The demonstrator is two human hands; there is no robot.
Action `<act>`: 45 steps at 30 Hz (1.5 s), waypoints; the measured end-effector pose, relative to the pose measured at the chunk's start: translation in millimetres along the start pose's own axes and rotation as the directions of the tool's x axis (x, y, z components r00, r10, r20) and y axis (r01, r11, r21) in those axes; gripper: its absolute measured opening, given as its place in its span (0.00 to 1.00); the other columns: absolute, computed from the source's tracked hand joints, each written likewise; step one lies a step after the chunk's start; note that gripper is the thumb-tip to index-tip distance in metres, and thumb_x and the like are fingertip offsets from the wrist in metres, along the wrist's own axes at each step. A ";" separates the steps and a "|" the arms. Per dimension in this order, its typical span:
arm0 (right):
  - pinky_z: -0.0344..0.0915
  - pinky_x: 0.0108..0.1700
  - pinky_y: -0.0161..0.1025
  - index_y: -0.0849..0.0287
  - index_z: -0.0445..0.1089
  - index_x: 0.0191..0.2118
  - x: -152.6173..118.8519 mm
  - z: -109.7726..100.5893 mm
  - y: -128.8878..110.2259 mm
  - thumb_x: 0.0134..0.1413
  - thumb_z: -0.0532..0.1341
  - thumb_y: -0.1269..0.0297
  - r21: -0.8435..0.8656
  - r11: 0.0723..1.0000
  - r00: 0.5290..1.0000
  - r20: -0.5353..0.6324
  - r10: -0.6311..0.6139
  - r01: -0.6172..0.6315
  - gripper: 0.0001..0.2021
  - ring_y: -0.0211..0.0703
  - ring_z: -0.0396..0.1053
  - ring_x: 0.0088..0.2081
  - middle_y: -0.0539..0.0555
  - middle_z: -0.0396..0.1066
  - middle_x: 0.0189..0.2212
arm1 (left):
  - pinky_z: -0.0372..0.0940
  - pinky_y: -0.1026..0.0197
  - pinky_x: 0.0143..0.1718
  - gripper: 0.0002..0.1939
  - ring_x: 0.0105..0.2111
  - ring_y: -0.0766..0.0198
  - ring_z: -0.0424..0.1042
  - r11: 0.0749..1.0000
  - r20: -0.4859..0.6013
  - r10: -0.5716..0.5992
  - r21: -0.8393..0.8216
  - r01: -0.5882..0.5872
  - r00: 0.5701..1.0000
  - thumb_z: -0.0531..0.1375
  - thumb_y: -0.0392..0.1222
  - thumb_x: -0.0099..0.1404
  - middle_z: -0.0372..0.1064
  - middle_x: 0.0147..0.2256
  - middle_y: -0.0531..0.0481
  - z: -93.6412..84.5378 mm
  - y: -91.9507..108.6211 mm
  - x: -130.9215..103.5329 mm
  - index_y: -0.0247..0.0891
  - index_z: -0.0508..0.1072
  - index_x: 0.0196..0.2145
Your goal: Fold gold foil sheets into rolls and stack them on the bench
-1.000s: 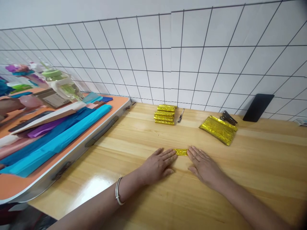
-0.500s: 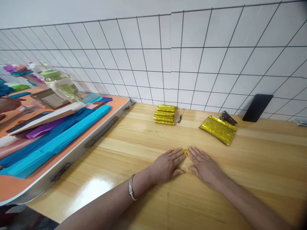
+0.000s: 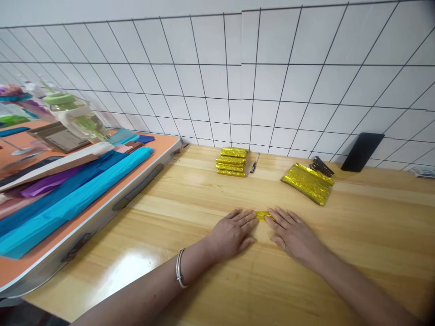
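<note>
A narrow folded strip of shiny gold foil (image 3: pixel 262 216) lies on the wooden table, its middle showing between my hands. My left hand (image 3: pixel 234 231) rests flat over the strip's left end, fingers stretched out; a silver bangle circles that wrist. Over the right end lies my right hand (image 3: pixel 295 233), palm down with its fingers slightly spread. Both ends of the strip are hidden under my fingers. Farther back sits a stack of folded gold foil strips (image 3: pixel 231 161). A flat gold foil sheet pile (image 3: pixel 308 183) lies to the right.
A pen (image 3: pixel 254 163) lies beside the stack. A black clip (image 3: pixel 321 166) touches the foil pile. A black phone-like slab (image 3: pixel 363 152) leans on the tiled wall. At left, an orange-topped folding table (image 3: pixel 170 144) carries rolled blue paper (image 3: pixel 84 199), a cardboard box (image 3: pixel 56 136) and a green-lidded bottle (image 3: pixel 73 115).
My hands have moved apart along the strip, so more of the gold foil shows between them. The view has shifted slightly, and another person's hand at far left has left the picture.
</note>
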State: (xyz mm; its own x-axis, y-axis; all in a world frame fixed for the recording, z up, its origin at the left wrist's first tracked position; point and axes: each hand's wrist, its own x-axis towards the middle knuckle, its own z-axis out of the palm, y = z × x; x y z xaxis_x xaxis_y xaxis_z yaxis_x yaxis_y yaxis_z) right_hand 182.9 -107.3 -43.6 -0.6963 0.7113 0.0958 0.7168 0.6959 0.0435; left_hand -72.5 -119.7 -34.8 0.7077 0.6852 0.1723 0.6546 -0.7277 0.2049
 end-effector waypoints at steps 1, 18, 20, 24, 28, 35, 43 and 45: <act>0.49 0.60 0.54 0.54 0.53 0.62 -2.6 0.2 3.4 0.60 0.50 0.57 -0.002 1.000 1.000 0.003 0.002 -0.002 0.25 0.50 0.44 0.63 0.56 0.49 0.62 | 0.46 0.49 0.61 0.26 0.61 0.58 0.50 1.000 -0.002 -0.007 -0.001 0.007 1.000 0.47 0.50 0.68 0.53 0.60 0.44 -1.0 -2.0 -2.3 0.39 0.54 0.60; 0.50 0.60 0.54 0.47 0.51 0.62 -25.0 2.0 28.9 0.62 0.48 0.57 0.099 0.993 0.998 0.018 0.060 -0.061 0.23 0.48 0.43 0.64 0.48 0.49 0.63 | 0.47 0.51 0.60 0.19 0.58 0.64 0.57 0.996 -0.039 -0.037 -0.085 0.034 0.999 0.47 0.40 0.69 0.60 0.56 0.52 -0.4 -25.0 -11.7 0.45 0.62 0.56; 0.51 0.60 0.53 0.47 0.53 0.61 -23.9 1.7 28.5 0.61 0.49 0.57 0.100 0.993 0.998 0.004 0.062 -0.062 0.22 0.48 0.45 0.63 0.47 0.50 0.62 | 0.47 0.51 0.60 0.18 0.57 0.63 0.59 0.996 -0.060 -0.028 -0.089 0.023 0.998 0.48 0.38 0.68 0.63 0.55 0.51 -1.6 -24.1 -9.1 0.44 0.64 0.54; 0.52 0.59 0.52 0.50 0.56 0.60 -21.5 0.1 24.3 0.61 0.50 0.57 0.065 0.996 0.998 -0.029 0.060 -0.058 0.22 0.49 0.47 0.63 0.50 0.52 0.61 | 0.52 0.52 0.56 0.14 0.50 0.62 0.65 0.995 -0.114 -0.024 -0.104 0.012 0.993 0.49 0.37 0.67 0.69 0.49 0.49 -5.1 -20.3 -1.7 0.41 0.70 0.47; 0.53 0.59 0.52 0.54 0.60 0.58 -20.9 1.4 17.5 0.61 0.49 0.59 0.007 0.997 0.996 -0.033 0.077 -0.077 0.21 0.51 0.47 0.62 0.53 0.54 0.61 | 0.59 0.57 0.46 0.10 0.43 0.62 0.67 0.988 -0.130 -0.073 -0.142 0.054 0.989 0.51 0.38 0.66 0.71 0.41 0.47 -3.5 -18.8 9.6 0.39 0.72 0.39; 0.53 0.59 0.52 0.54 0.61 0.58 -21.9 6.9 12.7 0.61 0.48 0.59 -0.003 0.992 0.990 -0.077 0.122 -0.122 0.21 0.50 0.49 0.62 0.53 0.55 0.60 | 0.60 0.62 0.39 0.08 0.36 0.62 0.65 0.951 0.026 -0.267 -0.153 0.268 0.963 0.57 0.42 0.60 0.66 0.32 0.47 -3.5 -26.3 44.1 0.36 0.69 0.28; 0.53 0.58 0.53 0.53 0.61 0.58 -22.7 6.3 13.9 0.61 0.49 0.61 0.075 0.991 0.986 -0.111 0.121 -0.113 0.20 0.50 0.50 0.61 0.53 0.56 0.59 | 0.58 0.64 0.27 0.11 0.31 0.61 0.67 0.937 0.245 -0.296 -0.115 0.330 0.923 0.61 0.47 0.53 0.68 0.33 0.48 -15.8 -34.4 68.6 0.37 0.69 0.31; 0.53 0.58 0.53 0.53 0.60 0.58 -22.9 5.6 13.8 0.60 0.49 0.61 0.092 0.990 0.987 -0.109 0.121 -0.111 0.21 0.51 0.50 0.61 0.53 0.56 0.60 | 0.58 0.64 0.27 0.10 0.31 0.60 0.67 0.939 0.259 -0.287 -0.116 0.324 0.922 0.61 0.47 0.52 0.68 0.33 0.47 -17.3 -30.4 69.7 0.37 0.69 0.28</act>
State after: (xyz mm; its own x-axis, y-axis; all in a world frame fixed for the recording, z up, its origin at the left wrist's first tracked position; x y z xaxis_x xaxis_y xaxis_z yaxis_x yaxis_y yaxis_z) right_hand 208.6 -113.5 -50.8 -0.5964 0.7752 0.2083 0.7834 0.6186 -0.0591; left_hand -47.7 -49.2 -12.3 0.5339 0.8323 -0.1491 0.8134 -0.4573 0.3596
